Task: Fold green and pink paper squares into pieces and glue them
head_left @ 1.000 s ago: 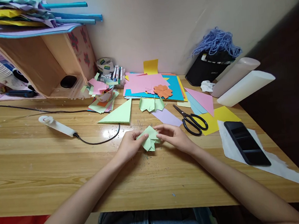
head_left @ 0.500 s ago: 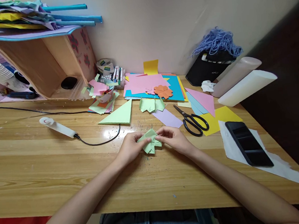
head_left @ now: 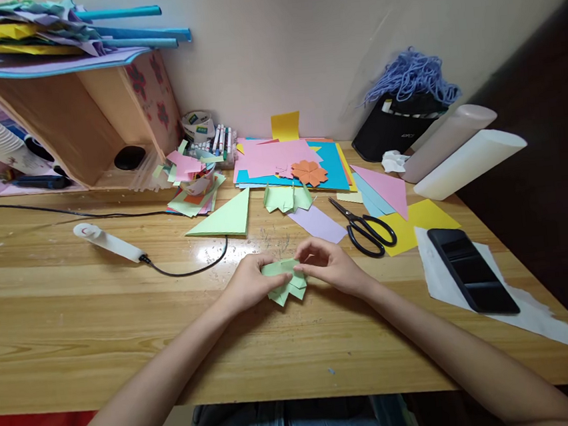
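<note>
Between my hands, low over the wooden table, is a light green folded paper flower piece (head_left: 285,290) with notched, petal-like lower edges. My left hand (head_left: 251,280) grips its left side, thumb across the front and fingers behind. At its upper right edge, my right hand (head_left: 328,267) pinches the paper between thumb and curled fingers. Just beyond stands another green folded paper piece (head_left: 286,198) with a zigzag edge. To its left lies a green paper triangle (head_left: 225,217). An orange paper flower (head_left: 309,172) rests on the stacked coloured sheets (head_left: 329,158).
Black-handled scissors (head_left: 366,229) lie to the right, near a yellow sheet (head_left: 416,224) and a phone (head_left: 471,268) on white paper. A white corded tool (head_left: 108,242) lies left, its cable curving across the table. At the back are a scrap-filled cup (head_left: 199,179) and markers (head_left: 224,138).
The green paper piece has turned in my hands, its notched edge now pointing more toward me. My left thumb has slid slightly right across it. The rest of the table looks the same.
</note>
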{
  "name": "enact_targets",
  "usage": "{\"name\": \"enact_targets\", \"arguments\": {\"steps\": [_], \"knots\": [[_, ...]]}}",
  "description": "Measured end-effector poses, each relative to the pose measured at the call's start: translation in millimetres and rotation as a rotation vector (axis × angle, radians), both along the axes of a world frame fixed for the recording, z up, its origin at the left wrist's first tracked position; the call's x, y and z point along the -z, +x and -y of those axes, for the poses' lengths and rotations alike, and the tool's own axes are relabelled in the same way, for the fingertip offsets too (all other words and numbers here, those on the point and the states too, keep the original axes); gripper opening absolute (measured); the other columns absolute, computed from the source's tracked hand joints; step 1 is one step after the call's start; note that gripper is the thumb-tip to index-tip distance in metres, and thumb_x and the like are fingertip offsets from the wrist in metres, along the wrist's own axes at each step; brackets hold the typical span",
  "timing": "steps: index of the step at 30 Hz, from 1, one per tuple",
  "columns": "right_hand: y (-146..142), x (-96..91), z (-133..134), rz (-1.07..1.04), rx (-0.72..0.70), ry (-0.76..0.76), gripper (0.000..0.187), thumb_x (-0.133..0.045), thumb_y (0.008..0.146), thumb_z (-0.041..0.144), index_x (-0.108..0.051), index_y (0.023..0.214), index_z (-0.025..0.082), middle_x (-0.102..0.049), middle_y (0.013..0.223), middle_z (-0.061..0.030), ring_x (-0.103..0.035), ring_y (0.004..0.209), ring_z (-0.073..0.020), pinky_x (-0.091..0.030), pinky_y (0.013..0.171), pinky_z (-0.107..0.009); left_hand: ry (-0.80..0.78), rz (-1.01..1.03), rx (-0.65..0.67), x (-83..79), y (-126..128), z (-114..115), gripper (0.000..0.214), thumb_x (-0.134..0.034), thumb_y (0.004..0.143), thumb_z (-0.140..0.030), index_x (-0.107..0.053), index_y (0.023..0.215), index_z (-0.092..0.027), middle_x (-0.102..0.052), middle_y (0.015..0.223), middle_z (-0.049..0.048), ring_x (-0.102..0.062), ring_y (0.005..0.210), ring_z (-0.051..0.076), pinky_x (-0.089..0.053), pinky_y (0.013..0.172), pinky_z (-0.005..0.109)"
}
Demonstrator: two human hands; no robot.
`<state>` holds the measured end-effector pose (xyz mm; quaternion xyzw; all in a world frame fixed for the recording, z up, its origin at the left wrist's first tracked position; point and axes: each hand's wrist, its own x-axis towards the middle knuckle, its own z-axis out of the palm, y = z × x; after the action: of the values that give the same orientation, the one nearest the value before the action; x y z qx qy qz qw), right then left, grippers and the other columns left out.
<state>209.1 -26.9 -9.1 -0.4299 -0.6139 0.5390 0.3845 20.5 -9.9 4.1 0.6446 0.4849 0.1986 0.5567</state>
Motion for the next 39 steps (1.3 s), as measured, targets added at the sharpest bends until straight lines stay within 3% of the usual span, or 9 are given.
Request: {"name": "enact_targets", "arguments": {"steps": [7, 14, 21, 23, 26, 30, 39], "knots": [[1.3, 1.8, -1.7, -0.031, 0.024, -0.053, 0.017, -0.062, 0.075, 0.031, -0.052, 0.076, 0.017, -0.055, 0.077, -0.0005, -0.055, 0.069, -0.0112, -0.048, 0.066, -0.026, -0.056, 0.150, -0.049, 5.9, -1.0, -3.5, 0.029, -0.063, 0.066, -0.039, -0.064, 0.066, -0.010, -0.056, 0.059, -0.0012, -0.042, 0.050, 0.008, -0.030, 0.048, 0.018], [-2.6, 4.7, 0.4, 0.029, 0.151, -0.053, 0.021, -0.065, 0.072, 0.034, -0.051, 0.071, 0.017, -0.057, 0.071, -0.0007, -0.055, 0.063, -0.0113, -0.048, 0.060, -0.025, -0.025, 0.133, -0.038, 6.2, 1.6, -3.9, 0.027, -0.065, 0.065, -0.036, -0.063, 0.059, -0.010, -0.051, 0.053, -0.0037, -0.038, 0.049, 0.006, -0.028, 0.048, 0.017], [-3.5, 5.8, -1.2, -0.001, 0.154, -0.082, 0.023, -0.065, 0.071, 0.035, -0.051, 0.070, 0.017, -0.057, 0.068, -0.0002, -0.056, 0.058, -0.0107, -0.047, 0.056, -0.025, -0.077, 0.157, -0.049, 8.0, 0.5, -4.4, 0.027, -0.066, 0.063, -0.037, -0.064, 0.060, -0.010, -0.053, 0.054, -0.0029, -0.039, 0.048, 0.006, -0.028, 0.046, 0.017], [-3.4, 5.3, -2.4, -0.046, 0.138, -0.131, 0.024, -0.067, 0.069, 0.033, -0.052, 0.079, 0.017, -0.057, 0.068, 0.0015, -0.057, 0.058, -0.0105, -0.048, 0.057, -0.024, -0.078, 0.153, -0.056, 6.8, 0.6, -4.4, 0.028, -0.065, 0.064, -0.037, -0.065, 0.063, -0.010, -0.054, 0.055, -0.0023, -0.040, 0.047, 0.006, -0.028, 0.046, 0.017], [-3.0, 4.2, -3.2, -0.085, 0.036, -0.266, 0.044, -0.074, 0.061, 0.027, -0.048, 0.096, 0.018, -0.059, 0.067, 0.0036, -0.059, 0.060, -0.0108, -0.048, 0.059, -0.024, -0.052, 0.145, -0.083, 4.9, 1.4, -4.2, 0.027, -0.064, 0.064, -0.037, -0.065, 0.063, -0.010, -0.054, 0.054, -0.0024, -0.040, 0.047, 0.007, -0.030, 0.045, 0.017], [-3.7, 3.7, -1.2, -0.074, -0.085, -0.380, 0.036, -0.075, 0.058, 0.028, -0.051, 0.081, 0.015, -0.064, 0.068, 0.0002, -0.059, 0.058, -0.0106, -0.048, 0.057, -0.024, -0.003, 0.131, -0.079, 4.2, 2.5, -3.1, 0.025, -0.063, 0.064, -0.034, -0.063, 0.061, -0.010, -0.052, 0.053, -0.0029, -0.041, 0.047, 0.007, -0.031, 0.045, 0.017], [-5.1, 3.4, -2.5, -0.069, -0.051, -0.365, 0.033, -0.061, 0.073, 0.045, -0.052, 0.068, 0.014, -0.063, 0.055, -0.0027, -0.061, 0.049, -0.0125, -0.048, 0.049, -0.022, 0.051, 0.118, -0.051, 2.2, 2.2, -3.1, 0.027, -0.061, 0.067, -0.036, -0.062, 0.060, -0.010, -0.052, 0.053, -0.0028, -0.042, 0.047, 0.007, -0.032, 0.045, 0.017]]}}
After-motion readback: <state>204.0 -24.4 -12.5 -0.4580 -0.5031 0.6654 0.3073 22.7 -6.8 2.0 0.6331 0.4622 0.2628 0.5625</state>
